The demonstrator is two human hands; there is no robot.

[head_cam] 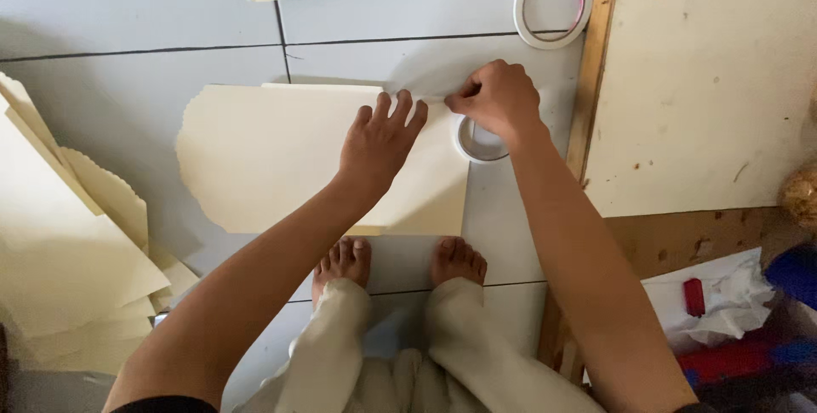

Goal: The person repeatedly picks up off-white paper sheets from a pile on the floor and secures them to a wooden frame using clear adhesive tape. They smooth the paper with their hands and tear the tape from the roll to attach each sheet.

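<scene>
Left hand (379, 142) flat on cream sheet (272, 166), right hand (500, 100) pinching its corner

No labels, signs or screens show. The nearest to packaging is a crumpled white wrapper (723, 298) at the lower right of the wooden board (706, 81), with a small red packet (694, 296) lying on it; what it holds cannot be told.

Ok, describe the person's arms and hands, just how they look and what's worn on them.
Both arms are bare from the upper arm down. A dark sleeve edge shows at the bottom of the picture. The left hand and right hand wear no gloves, and no rings, watch or bracelets are visible.
</scene>
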